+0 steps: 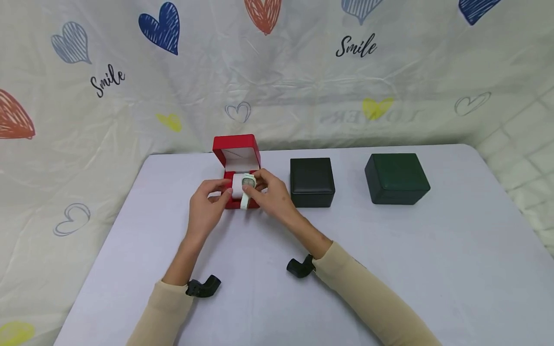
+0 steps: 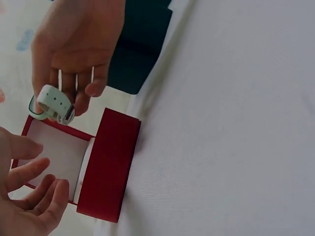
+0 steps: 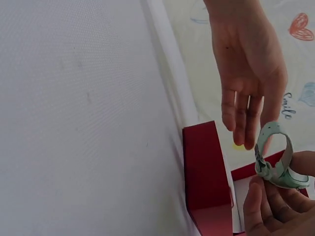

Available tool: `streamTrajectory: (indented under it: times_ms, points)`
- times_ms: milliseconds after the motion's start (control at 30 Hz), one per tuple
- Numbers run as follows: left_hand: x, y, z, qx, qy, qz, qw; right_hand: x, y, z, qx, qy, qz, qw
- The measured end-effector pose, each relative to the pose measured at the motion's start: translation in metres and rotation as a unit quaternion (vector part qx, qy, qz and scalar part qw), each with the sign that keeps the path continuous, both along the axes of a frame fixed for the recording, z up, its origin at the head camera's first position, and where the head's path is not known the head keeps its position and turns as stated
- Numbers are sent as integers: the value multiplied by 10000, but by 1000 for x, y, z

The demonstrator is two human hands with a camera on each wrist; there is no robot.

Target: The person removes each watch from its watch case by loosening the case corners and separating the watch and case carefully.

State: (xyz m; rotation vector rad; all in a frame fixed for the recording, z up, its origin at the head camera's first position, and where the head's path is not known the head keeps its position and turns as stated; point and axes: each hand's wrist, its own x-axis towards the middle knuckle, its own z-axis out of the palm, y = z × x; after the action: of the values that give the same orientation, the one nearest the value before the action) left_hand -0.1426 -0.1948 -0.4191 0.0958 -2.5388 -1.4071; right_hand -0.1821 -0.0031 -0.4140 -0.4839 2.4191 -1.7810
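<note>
A small red box (image 1: 235, 150) stands open on the table, its lid (image 2: 108, 172) upright and its inside white (image 2: 54, 157). My right hand (image 1: 256, 185) pinches a pale green wristwatch (image 1: 247, 185), strap closed in a loop, just over the box's open base. The left wrist view shows the watch (image 2: 51, 104) hanging from those fingers above the box's corner. In the right wrist view the watch (image 3: 275, 160) sits between thumb and fingertips (image 3: 268, 206). My left hand (image 1: 220, 193) hovers at the box's left side with relaxed fingers (image 3: 243, 118), holding nothing.
A shut black box (image 1: 312, 181) stands just right of the red one, and a shut dark green box (image 1: 396, 178) further right. The pale table (image 1: 389, 269) is backed by a draped sheet printed with hearts.
</note>
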Motion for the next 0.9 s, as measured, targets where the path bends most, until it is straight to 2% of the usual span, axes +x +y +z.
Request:
streamTrajectory:
  times_ms: [233,500,700,900]
  points:
    - [19,5,1,243,-365,-645,9970,5,1,1,-68,-89,214,9997]
    - [30,2,-4,723,-754,-1126,9881,10,-1,-1,50,-24,298,9995]
    - [40,-1,-3,881,-859,-1313,9837,13,-2,-1,26,-9,471,9989]
    - [44,-2,-5,870,-822,-1243,9850,14,-3,-1,-149,-78,566,9983]
